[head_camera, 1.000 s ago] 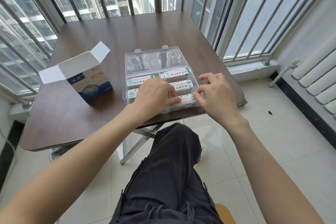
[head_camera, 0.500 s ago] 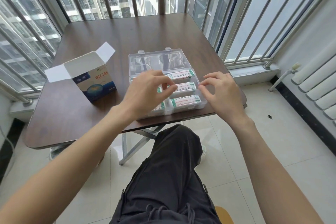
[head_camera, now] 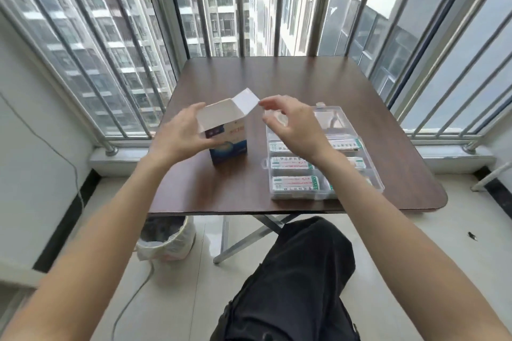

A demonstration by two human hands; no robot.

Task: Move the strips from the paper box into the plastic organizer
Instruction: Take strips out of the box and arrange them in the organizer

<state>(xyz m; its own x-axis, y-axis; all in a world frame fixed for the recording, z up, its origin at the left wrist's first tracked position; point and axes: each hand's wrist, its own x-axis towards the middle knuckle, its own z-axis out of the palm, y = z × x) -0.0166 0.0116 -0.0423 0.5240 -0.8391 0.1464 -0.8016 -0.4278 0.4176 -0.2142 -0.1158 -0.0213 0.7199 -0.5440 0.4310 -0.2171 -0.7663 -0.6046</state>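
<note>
A dark brown wooden square table [head_camera: 291, 83] stands on crossed metal legs [head_camera: 249, 238] over a pale glossy tiled floor [head_camera: 415, 243]. Behind it, grey metal window bars [head_camera: 243, 16] cover tall glass windows showing apartment buildings in daylight. A white-lined waste bin [head_camera: 166, 238] stands under the table edge.

An enclosed balcony of a high-rise flat: metal window bars [head_camera: 249, 14] run around three sides, with apartment towers [head_camera: 116, 44] close outside. A small folding table [head_camera: 277, 83] stands against the far windows on a pale tiled floor [head_camera: 415, 243]. A lined waste bin [head_camera: 166, 241] sits under the table's near-left corner.
</note>
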